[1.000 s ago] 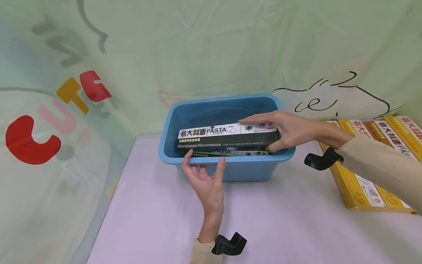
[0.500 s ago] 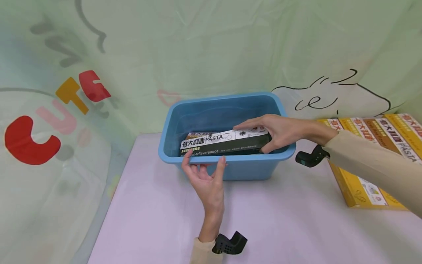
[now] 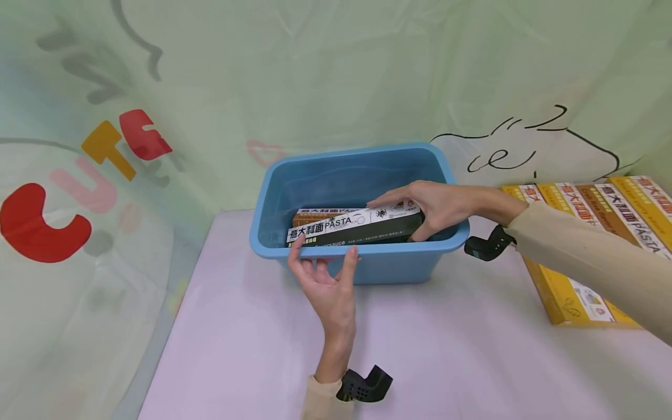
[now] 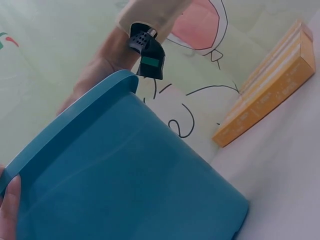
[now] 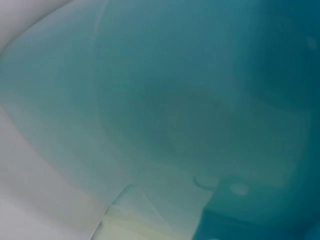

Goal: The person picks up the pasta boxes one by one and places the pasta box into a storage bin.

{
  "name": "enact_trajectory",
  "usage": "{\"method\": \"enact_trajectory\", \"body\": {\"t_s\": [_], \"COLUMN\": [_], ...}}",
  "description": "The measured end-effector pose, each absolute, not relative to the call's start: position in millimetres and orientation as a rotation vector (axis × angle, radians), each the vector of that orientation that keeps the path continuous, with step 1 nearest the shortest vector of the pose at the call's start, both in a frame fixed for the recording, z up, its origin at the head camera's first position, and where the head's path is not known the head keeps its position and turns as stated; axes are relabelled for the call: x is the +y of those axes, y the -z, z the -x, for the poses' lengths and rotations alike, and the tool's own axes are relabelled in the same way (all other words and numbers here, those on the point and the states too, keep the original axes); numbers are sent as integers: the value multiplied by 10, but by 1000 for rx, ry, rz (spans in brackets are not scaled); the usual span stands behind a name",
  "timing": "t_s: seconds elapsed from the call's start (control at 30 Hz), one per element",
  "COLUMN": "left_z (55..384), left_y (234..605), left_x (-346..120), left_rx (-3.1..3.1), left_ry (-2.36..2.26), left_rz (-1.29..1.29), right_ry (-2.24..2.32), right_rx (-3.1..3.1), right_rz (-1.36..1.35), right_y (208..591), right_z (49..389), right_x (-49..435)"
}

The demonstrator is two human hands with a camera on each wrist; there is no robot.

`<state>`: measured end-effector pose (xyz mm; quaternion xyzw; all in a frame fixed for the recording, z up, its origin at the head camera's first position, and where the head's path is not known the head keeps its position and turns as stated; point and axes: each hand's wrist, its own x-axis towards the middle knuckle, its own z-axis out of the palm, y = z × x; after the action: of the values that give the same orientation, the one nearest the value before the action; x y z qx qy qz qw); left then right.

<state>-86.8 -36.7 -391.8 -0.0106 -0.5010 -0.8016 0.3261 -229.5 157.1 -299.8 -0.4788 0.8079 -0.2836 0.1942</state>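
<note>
Black pasta box (image 3: pixel 362 228) slants inside blue tub (image 3: pixel 394 269), centre frame; our right hand (image 3: pixel 440 204) grips its right end, left hand (image 3: pixel 329 294) pinches front rim (image 3: pixel 404 249). We'd best brace tub, level box gently.

Blue tub (image 3: pixel 396 266), black-and-white pasta box (image 3: pixel 362 229), brown-and-white box (image 3: pixel 315 218), yellow boxes (image 3: pixel 559 291) with white panels, lilac worktop (image 3: pixel 247 338), beige sleeves (image 3: pixel 588 251), green backdrop (image 3: pixel 325 76) with red, orange and pink letters (image 3: pixel 108 149)

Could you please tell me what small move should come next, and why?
Perhaps ease the black pasta box parallel to the front rim of the blue bin: the right hand grips the box's right end, and the box slants relative to that rim, which the left hand holds.
</note>
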Motion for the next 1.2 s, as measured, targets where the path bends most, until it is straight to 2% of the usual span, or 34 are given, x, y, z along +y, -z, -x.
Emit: {"method": "enact_trajectory", "body": {"t_s": [0.8, 1.2], "left_z": [866, 859], "left_y": [3918, 3905], "left_x": [-361, -364], "left_rx": [-1321, -1331], "left_ry": [2110, 2094], "left_rz": [14, 29], "right_ry": [863, 1001], "right_rx": [2199, 2253], "right_rz": [1284, 1229], "right_y": [2973, 2800], "right_z": [2323, 2138], "right_x": [1605, 1780]}}
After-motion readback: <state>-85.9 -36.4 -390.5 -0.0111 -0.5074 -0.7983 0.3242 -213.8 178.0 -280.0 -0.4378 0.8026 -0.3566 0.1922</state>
